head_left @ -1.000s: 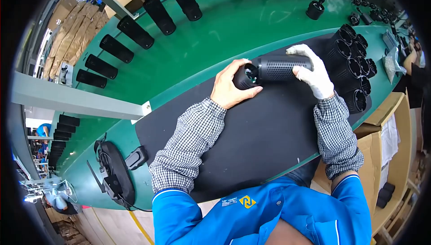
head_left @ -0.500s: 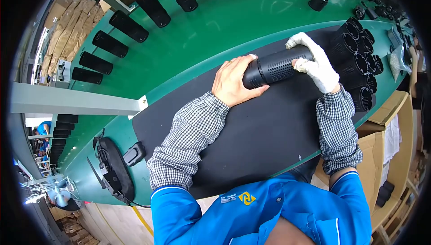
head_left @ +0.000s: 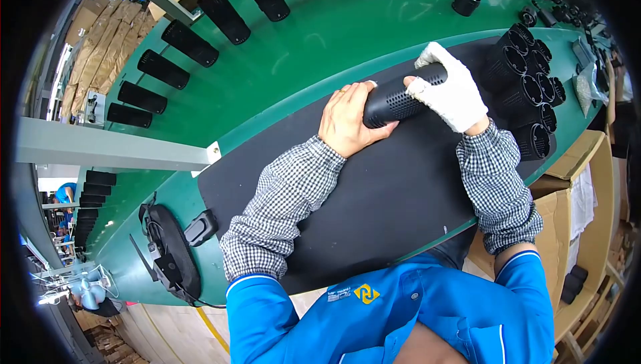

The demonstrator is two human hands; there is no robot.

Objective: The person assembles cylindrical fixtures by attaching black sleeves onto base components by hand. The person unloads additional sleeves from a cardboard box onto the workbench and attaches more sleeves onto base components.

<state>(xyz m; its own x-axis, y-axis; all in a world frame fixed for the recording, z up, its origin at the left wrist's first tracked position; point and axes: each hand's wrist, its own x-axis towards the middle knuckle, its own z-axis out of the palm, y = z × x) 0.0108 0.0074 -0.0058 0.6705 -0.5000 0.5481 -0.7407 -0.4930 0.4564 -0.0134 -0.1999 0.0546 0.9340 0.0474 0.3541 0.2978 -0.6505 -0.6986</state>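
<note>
A black cylinder with a perforated wall lies on its side over the dark mat. My left hand, bare, is wrapped round its left end, with the thumb along the near side. My right hand, in a white glove, grips the right end, thumb on the near side and fingers over the far side. Both ends of the cylinder are partly hidden by my hands.
Several open black perforated tubes stand grouped at the mat's right end. Black cylinders line the green belt beyond, with a small round black part. A black pouch lies left; a cardboard box is at right.
My right hand has moved left along with the perforated part. The seam that showed near my left hand is no longer visible, and the cylinder looks shorter. My left hand has barely shifted.
</note>
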